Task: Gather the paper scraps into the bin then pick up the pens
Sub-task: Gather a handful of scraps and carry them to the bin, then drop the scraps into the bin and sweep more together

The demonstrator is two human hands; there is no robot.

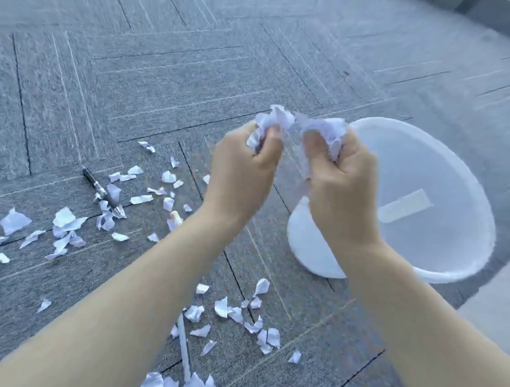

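Both my hands are raised over the carpet, each clutching a bunch of white paper scraps (283,120). My left hand (243,175) and my right hand (340,179) are close together, just left of the rim of a translucent white bin (467,179) that stands on the floor. A white label lies on the bin's inside. Many loose scraps (68,223) lie scattered on the carpet at the left and near my forearms. A black pen (102,191) lies among the left scraps. A white pen (184,348) lies partly under my left forearm.
Grey carpet tiles (165,72) cover the floor. A lighter floor strip (497,309) runs along the right edge beside the bin. Another pile of scraps (178,384) sits at the bottom edge.
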